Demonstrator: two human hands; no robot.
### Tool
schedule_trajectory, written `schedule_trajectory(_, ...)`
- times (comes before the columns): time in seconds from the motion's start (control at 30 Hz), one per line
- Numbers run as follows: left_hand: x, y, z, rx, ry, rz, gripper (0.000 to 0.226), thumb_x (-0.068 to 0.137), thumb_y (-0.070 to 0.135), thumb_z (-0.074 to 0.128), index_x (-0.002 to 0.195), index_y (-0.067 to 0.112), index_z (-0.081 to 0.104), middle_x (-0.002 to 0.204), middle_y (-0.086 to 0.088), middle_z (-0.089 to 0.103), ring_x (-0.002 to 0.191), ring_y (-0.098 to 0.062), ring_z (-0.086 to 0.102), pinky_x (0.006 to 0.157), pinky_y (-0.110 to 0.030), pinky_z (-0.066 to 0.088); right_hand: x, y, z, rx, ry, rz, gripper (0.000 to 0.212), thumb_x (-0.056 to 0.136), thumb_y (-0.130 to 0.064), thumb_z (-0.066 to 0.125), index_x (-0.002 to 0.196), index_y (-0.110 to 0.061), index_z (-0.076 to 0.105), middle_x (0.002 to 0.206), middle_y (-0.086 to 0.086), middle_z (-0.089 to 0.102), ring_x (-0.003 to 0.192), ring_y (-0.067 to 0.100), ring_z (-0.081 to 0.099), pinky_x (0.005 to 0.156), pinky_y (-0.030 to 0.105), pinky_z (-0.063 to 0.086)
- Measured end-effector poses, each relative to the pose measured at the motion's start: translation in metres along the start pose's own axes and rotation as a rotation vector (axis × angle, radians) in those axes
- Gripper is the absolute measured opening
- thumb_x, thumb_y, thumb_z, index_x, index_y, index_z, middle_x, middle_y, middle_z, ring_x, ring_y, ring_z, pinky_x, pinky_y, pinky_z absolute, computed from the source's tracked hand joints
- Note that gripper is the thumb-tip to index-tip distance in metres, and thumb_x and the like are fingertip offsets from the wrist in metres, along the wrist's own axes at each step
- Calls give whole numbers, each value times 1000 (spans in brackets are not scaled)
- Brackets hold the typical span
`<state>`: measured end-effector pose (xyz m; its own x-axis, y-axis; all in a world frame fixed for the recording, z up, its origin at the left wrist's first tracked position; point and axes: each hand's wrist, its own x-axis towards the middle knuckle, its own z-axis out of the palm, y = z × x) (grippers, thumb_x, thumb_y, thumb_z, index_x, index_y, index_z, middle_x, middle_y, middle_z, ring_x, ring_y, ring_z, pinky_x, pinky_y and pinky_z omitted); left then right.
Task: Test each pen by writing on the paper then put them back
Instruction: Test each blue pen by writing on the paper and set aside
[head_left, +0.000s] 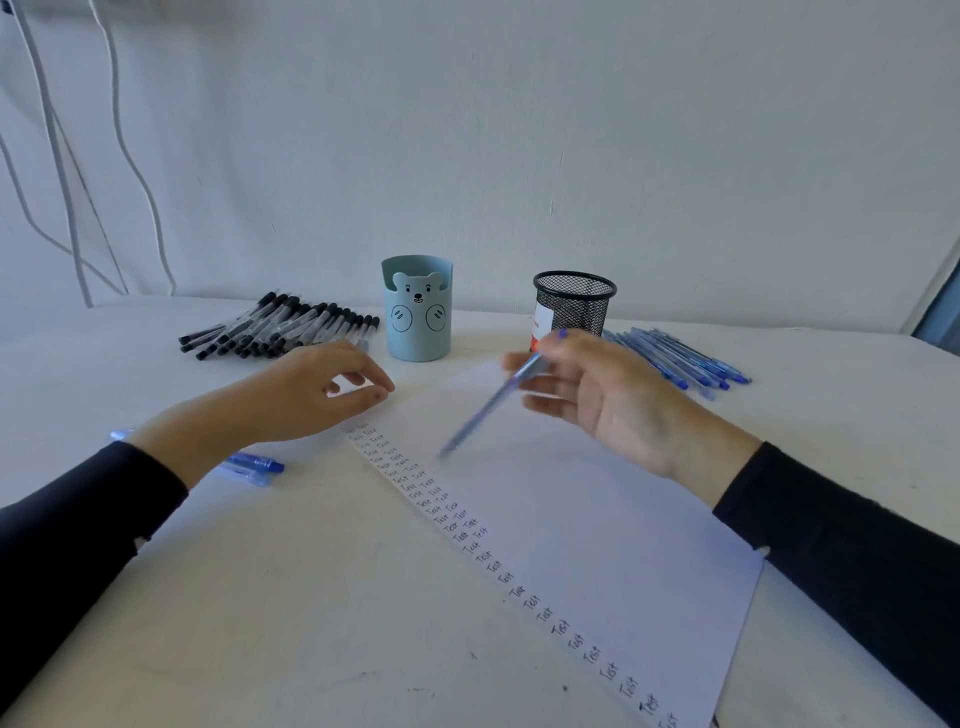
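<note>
Right hand (613, 400) is up over the paper (597, 519), its grip clamped on a blue pen (488, 410) that slants down to the left, blurred, tip over the sheet. Left hand (306, 395) hangs by the paper's far corner, grip loose and apart, holding nothing. Black pens (280, 327) lie heaped left of the bear cup (418, 312), blue pens (680, 358) right of the mesh cup (574, 306) (two loose pens (254, 465) by the left wrist)
</note>
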<state>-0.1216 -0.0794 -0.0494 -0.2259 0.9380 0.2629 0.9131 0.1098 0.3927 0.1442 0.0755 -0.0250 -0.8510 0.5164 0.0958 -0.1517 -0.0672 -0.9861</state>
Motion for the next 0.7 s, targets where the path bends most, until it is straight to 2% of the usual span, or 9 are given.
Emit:
schedule_trajectory(0.07, 0, 1, 2, -3, -43, 6, 28, 86, 60, 52, 101, 42, 68, 105, 15, 63, 100, 1, 57, 90, -32, 52, -1, -8, -1, 217, 48, 41, 10, 92, -32, 55, 99, -25, 58, 88, 4, 69, 78, 21, 67, 74, 34, 57)
schedule_trajectory(0.1, 0, 2, 2, -5, -65, 11, 43, 80, 73, 47, 102, 42, 68, 106, 18, 62, 101, 2, 56, 88, -30, 50, -1, -10, -1, 260, 61, 78, 15, 95, -38, 52, 104, -29, 60, 77, -1, 59, 63, 17, 58, 62, 29, 52)
schedule_trajectory(0.17, -1, 5, 3, -22, -124, 5, 62, 66, 90, 42, 105, 47, 65, 112, 24, 58, 105, 5, 53, 87, -22, 44, -3, -13, -1, 262, 53, 173, 31, 96, -53, 46, 113, -34, 64, 63, -5, 31, 49, 12, 26, 47, 23, 24)
schedule_trajectory(0.23, -2, 5, 3, -42, -167, -18, 66, 59, 93, 47, 108, 52, 62, 118, 29, 53, 112, 10, 48, 94, -20, 37, -4, -14, 0, 264, 32, 261, 48, 89, -63, 44, 110, -27, 69, 55, -7, 16, 47, 12, 9, 46, 23, 9)
schedule_trajectory(0.3, -3, 4, 3, -49, -189, -35, 65, 57, 90, 53, 110, 54, 60, 121, 31, 50, 114, 14, 43, 96, -19, 33, -6, -15, 2, 308, 49, 297, 50, 85, -59, 45, 98, -18, 72, 47, -8, 11, 44, 12, 5, 43, 22, 7)
schedule_trajectory(0.4, -2, 5, 3, -56, -188, -47, 66, 56, 87, 55, 112, 52, 60, 122, 31, 49, 115, 16, 42, 96, -18, 32, -8, -16, 7, 339, 96, 296, 44, 85, -53, 44, 92, -15, 67, 44, -9, 13, 38, 10, 6, 40, 18, 8)
schedule_trajectory(0.53, -1, 3, 5, -35, -172, -45, 66, 59, 87, 51, 115, 53, 58, 123, 29, 48, 118, 6, 45, 101, -23, 34, -9, -18, 14, 245, 79, 213, 61, 79, -67, 52, 112, -17, 67, 48, -10, 22, 31, 2, 14, 32, 17, 8)
schedule_trajectory(0.63, -2, 3, 5, -35, -173, -35, 63, 64, 84, 47, 120, 56, 55, 129, 24, 47, 122, 2, 43, 102, -23, 33, -7, -13, 15, 358, 24, 168, 41, 99, -44, 42, 116, -13, 62, 51, -7, 40, 35, 4, 32, 34, 15, 25)
schedule_trajectory(0.7, -1, 3, 6, -35, -166, -12, 51, 74, 77, 48, 120, 56, 58, 130, 21, 48, 125, 2, 42, 106, -25, 33, -6, -9, 14, 331, -19, 223, 48, 101, -40, 32, 111, -10, 66, 51, 1, 49, 41, 13, 42, 38, 20, 34)
